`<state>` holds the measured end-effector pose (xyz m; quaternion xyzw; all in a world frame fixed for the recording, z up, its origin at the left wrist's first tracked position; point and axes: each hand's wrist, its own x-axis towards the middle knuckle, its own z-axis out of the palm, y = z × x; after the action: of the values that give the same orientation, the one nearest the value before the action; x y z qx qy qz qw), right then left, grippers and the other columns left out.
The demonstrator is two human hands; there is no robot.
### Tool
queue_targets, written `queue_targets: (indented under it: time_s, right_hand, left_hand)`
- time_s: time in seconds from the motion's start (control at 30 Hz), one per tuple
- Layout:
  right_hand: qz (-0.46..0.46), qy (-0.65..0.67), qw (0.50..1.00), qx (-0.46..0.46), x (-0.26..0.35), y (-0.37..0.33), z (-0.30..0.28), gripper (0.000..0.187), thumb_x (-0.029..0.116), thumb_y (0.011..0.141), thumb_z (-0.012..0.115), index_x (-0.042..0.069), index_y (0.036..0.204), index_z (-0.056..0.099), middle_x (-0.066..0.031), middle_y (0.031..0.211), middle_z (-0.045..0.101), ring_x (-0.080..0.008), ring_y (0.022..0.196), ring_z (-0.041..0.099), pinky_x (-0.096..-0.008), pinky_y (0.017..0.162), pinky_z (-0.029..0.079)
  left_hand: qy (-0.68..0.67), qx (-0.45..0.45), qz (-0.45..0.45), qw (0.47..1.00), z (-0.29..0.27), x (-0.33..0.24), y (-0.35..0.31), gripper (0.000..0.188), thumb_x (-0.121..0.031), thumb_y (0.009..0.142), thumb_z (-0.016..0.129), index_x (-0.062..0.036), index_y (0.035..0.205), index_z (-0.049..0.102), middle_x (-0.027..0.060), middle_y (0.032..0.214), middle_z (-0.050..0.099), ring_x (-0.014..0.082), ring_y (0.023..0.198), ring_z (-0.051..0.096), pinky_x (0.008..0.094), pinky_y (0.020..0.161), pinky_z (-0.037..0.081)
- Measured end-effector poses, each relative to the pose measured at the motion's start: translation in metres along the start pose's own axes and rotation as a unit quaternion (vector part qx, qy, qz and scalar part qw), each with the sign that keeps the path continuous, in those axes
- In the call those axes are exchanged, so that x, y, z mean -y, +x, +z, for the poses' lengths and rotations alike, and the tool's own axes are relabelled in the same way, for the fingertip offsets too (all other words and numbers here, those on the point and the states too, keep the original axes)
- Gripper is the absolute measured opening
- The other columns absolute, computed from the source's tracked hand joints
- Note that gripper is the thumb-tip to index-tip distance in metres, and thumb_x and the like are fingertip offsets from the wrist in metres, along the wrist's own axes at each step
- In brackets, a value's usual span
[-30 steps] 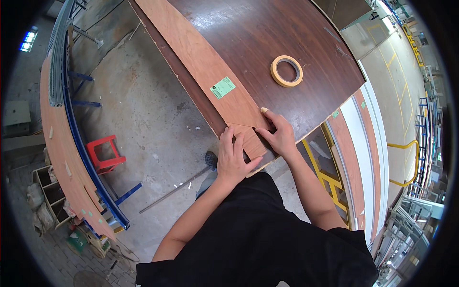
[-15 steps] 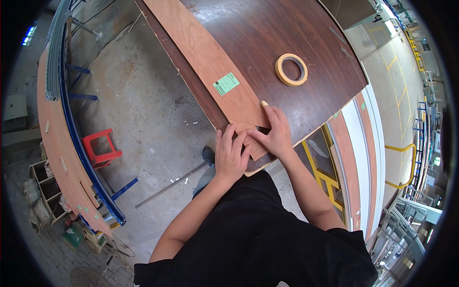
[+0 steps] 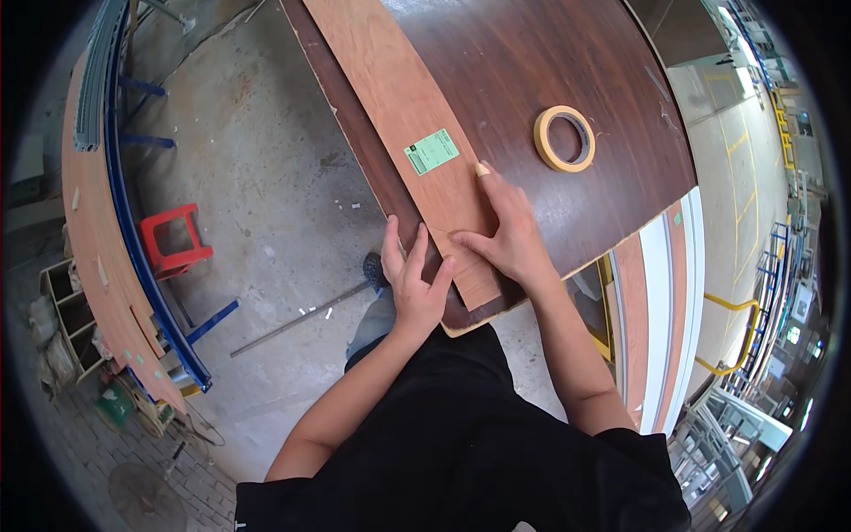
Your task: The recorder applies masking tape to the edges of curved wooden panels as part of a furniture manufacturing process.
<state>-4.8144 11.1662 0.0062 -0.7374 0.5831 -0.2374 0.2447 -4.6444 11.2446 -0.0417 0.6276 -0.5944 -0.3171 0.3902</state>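
Observed: long, flat reddish-brown wooden board (image 3: 381,80) on glossy dark-brown wood-grain tabletop (image 3: 620,177); short reddish-brown wooden piece (image 3: 476,282) at its near end. Person's left hand (image 3: 418,288) open, fingers spread by the left edges. Right hand (image 3: 520,238): thumb atop near the joint; grip, I cannot tell.

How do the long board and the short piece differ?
The long board runs past the picture's top edge; the short piece ends within view. The long board bears a green label; the short piece shows none. Both are reddish-brown and lie on the dark panel.
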Motion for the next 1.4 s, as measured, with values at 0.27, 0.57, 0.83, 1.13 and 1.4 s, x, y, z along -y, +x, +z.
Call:
queue_targets:
  time_s: [0.27,0.57,0.83,1.13,1.4]
  right_hand:
    - [-0.050,0.038,0.998,0.008,-0.011,0.007,0.009,0.099,0.028,0.057,0.088,0.002,0.141,0.044,-0.0167,0.146,0.044,-0.0337,0.113,0.053,-0.0425,0.095,0.040]
    - [-0.053,0.035,0.998,0.014,-0.011,0.007,0.008,0.100,0.031,0.059,0.087,0.000,0.142,0.040,-0.0182,0.146,0.043,-0.0331,0.110,0.054,-0.0422,0.094,0.040]
    - [-0.061,0.031,0.997,0.019,-0.011,0.008,0.006,0.102,0.031,0.059,0.087,0.000,0.143,0.038,-0.0192,0.146,0.043,-0.0339,0.110,0.054,-0.0425,0.094,0.040]
    - [-0.035,0.030,0.998,0.032,-0.009,0.006,0.001,0.107,0.033,0.061,0.088,-0.002,0.146,0.032,-0.0186,0.140,0.048,-0.0345,0.113,0.052,-0.0436,0.096,0.040]
    - [-0.033,0.050,0.998,0.031,-0.007,0.006,-0.012,0.101,0.026,0.063,0.088,0.000,0.145,0.035,-0.0186,0.139,0.049,-0.0351,0.113,0.054,-0.0433,0.095,0.042]
  left_hand:
    - [-0.010,0.004,0.007,1.000,0.002,0.005,-0.001,0.059,-0.022,0.087,0.068,0.0029,0.137,0.049,0.0290,0.155,0.016,0.0420,0.141,0.022,0.0482,0.113,0.018]
    - [0.010,0.012,0.011,1.000,0.001,0.003,-0.002,0.059,-0.025,0.088,0.065,0.0070,0.135,0.049,0.0314,0.154,0.015,0.0437,0.140,0.023,0.0496,0.112,0.018]
    - [0.025,0.020,0.008,0.999,-0.003,0.000,0.000,0.060,-0.026,0.086,0.069,0.0051,0.134,0.051,0.0308,0.153,0.018,0.0435,0.138,0.026,0.0493,0.111,0.021]
    - [0.104,0.092,0.004,0.990,-0.038,-0.014,0.032,0.074,-0.035,0.072,0.082,-0.0097,0.136,0.054,0.0258,0.154,0.019,0.0435,0.142,0.019,0.0520,0.112,0.023]
    - [0.137,0.101,0.084,0.982,-0.041,-0.012,0.048,0.063,-0.045,0.070,0.080,-0.0168,0.122,0.058,0.0167,0.154,0.029,0.0460,0.143,0.016,0.0617,0.111,0.015]
